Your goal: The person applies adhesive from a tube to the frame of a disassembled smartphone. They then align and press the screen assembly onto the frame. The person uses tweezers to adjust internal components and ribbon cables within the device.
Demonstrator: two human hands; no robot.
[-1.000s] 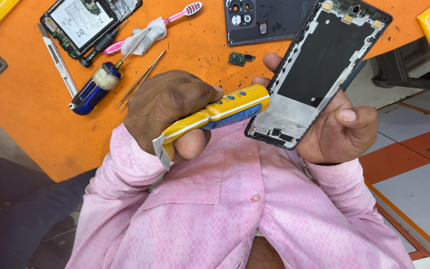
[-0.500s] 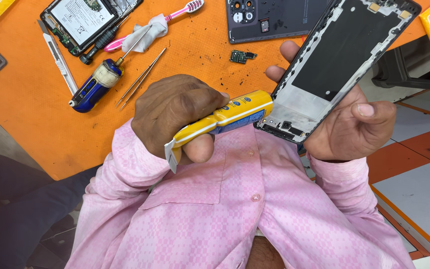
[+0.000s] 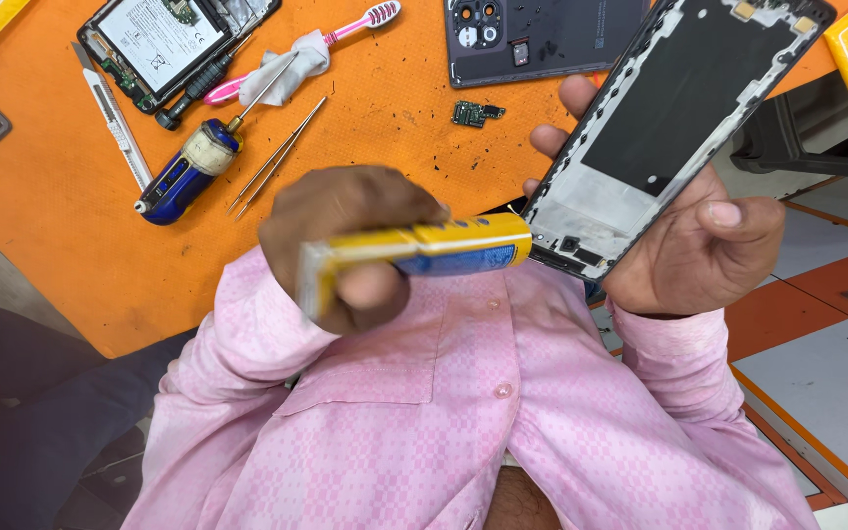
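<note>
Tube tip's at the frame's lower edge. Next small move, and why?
Probably a light squeeze while drawing the tip along the edge: the left hand holds the yellow tube with its nozzle meeting the lower corner of the phone frame, which the right hand tilts toward it.

One head-worn camera looks steeply down and back along the person's own chest, so the pink shirt [image 3: 424,422] fills the lower frame. It sits close to both hands, with the orange bench [image 3: 375,118] above and floor tiles at right.
</note>
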